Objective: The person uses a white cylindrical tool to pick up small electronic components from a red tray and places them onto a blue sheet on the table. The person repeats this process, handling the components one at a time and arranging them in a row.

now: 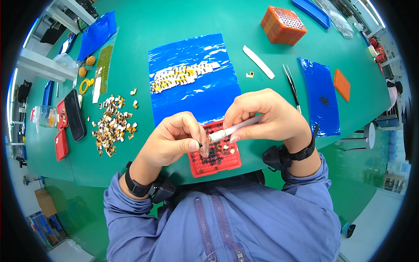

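Red grid tray, near edge, holding small dark parts; right hand grips a white pen-like tool, left hand pinches its tip.

The left hand covers whatever its fingertips pinch, and both hands hide much of the red tray. The tiny dark parts in the tray are too small to identify. The blue tray at upper right is cut off.
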Demonstrator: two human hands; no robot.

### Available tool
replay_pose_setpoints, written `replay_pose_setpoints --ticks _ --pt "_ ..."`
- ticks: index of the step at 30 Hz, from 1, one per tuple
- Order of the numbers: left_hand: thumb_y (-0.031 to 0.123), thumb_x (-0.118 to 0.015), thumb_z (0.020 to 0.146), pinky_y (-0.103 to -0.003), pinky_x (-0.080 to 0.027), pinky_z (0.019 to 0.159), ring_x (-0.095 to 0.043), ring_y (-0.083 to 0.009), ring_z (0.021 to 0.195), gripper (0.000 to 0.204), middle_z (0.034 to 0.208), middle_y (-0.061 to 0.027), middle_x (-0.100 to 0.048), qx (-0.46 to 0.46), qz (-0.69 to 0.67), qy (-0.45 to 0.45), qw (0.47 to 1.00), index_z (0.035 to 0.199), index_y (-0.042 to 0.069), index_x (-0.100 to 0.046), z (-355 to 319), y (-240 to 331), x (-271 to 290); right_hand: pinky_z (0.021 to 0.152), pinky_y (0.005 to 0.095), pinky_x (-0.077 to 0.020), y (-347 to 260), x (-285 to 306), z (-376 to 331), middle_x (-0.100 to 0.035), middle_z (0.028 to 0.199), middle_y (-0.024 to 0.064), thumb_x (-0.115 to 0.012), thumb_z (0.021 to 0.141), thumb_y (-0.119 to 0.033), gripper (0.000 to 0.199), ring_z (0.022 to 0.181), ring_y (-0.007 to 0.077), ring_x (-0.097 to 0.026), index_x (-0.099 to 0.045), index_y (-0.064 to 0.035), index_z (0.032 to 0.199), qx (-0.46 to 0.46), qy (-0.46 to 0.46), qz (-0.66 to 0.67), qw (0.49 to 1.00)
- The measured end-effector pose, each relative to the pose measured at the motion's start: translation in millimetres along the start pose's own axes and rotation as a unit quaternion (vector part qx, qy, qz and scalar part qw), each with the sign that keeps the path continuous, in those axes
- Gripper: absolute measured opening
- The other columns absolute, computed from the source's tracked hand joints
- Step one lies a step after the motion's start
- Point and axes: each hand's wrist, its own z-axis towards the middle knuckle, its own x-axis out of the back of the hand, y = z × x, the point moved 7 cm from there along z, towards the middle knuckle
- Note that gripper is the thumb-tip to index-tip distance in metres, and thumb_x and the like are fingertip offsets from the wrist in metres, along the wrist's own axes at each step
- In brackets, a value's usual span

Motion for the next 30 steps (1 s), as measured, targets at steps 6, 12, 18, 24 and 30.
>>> replay_pose_setpoints --ticks 6,12,18,24,30 --pt "0.005 -0.059 0.086 -0.03 -0.05 0.07 -0.063 -0.0191 0.076 0.011 0.081 -0.0119 -0.062 0.038 -0.011 -0.005 0.999 0.086 0.002 -0.049 -2.1 -0.3 -1.7 0.054 0.0276 -0.0413 -14.6 -1.9 1.4 -0.053 0.071 0.0029 -0.072 0.068 -0.003 0.023 0.064 0.0166 -0.053 -0.068 -0.0097 0.09 0.112 0.027 -0.045 0.992" --pt "0.002 -0.058 0.086 -0.029 -0.05 0.069 -0.063 -0.0172 0.076 0.009 0.081 -0.0106 -0.062 0.031 -0.016 -0.013 0.999 0.087 0.002 -0.049 -3.3 1.6 -2.5 0.054 0.028 -0.0437 -26.5 -1.3 -1.4 -0.052 0.071 0.0031 -0.071 0.061 0.0 0.029 0.064 0.0163 -0.054 -0.07 -0.0123 0.087 0.16 0.089 -0.177 0.967" --pt "0.002 -0.057 0.086 -0.028 -0.05 0.071 -0.063 -0.0167 0.078 0.008 0.082 -0.0099 -0.062 0.032 -0.022 -0.02 0.999 0.089 0.002 -0.05 -3.6 2.5 -3.9 0.054 0.0276 -0.0442 -26.8 -1.6 -1.6 -0.053 0.071 0.003 -0.07 0.058 0.003 0.034 0.065 0.0158 -0.055 -0.071 -0.0119 0.088 0.17 0.105 -0.213 0.956" --pt "0.002 -0.058 0.086 -0.028 -0.05 0.072 -0.063 -0.0165 0.078 0.007 0.082 -0.0094 -0.062 0.032 -0.017 -0.024 0.999 0.09 0.001 -0.052 -5.8 3.3 -3.8 0.053 0.0274 -0.0437 -26.0 -2.6 0.7 -0.054 0.07 0.0045 -0.069 0.064 0.003 0.032 0.063 0.0164 -0.054 -0.07 -0.0096 0.094 0.136 0.092 -0.205 0.965" --pt "0.003 -0.058 0.086 -0.028 -0.05 0.073 -0.063 -0.016 0.078 0.006 0.081 -0.0088 -0.062 0.04 -0.007 -0.011 0.999 0.091 -0.001 -0.054 -6.6 4.4 -3.0 0.052 0.0273 -0.0421 -25.4 -2.4 2.5 -0.055 0.07 0.006 -0.069 0.069 0.001 0.03 0.061 0.0167 -0.053 -0.069 -0.0061 0.097 0.129 0.085 -0.174 0.973"
